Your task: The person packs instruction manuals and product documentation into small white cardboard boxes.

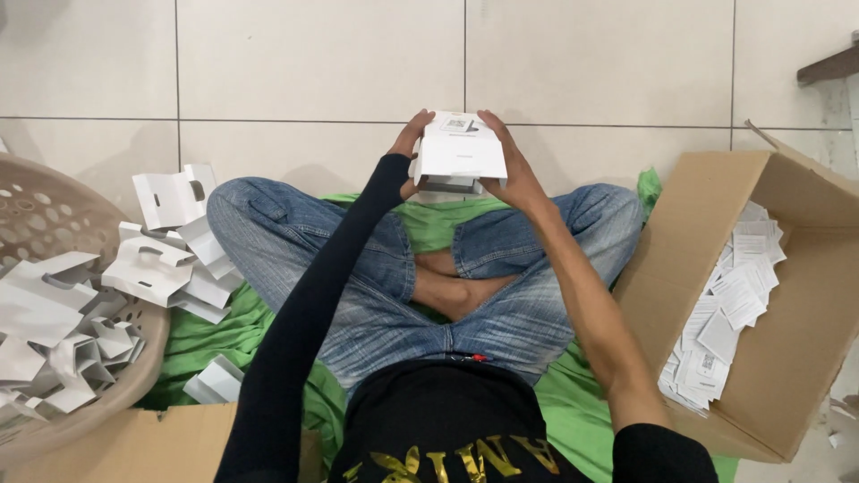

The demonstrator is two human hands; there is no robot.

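Note:
A small white cardboard box (458,150) with a printed label on its top is held out in front of me over my crossed legs. My left hand (411,143), at the end of a black sleeve, grips its left side. My right hand (508,161) grips its right side with the fingers along the edge. Both hands are closed on the box. Its underside is hidden.
A beige plastic basket (80,224) at the left holds several folded white card inserts (170,259), some spilling out. A brown carton (796,268) at the right contains several white leaflets (725,313). A green cloth (206,340) lies under me on the tiled floor. Another brown carton (134,443) sits at bottom left.

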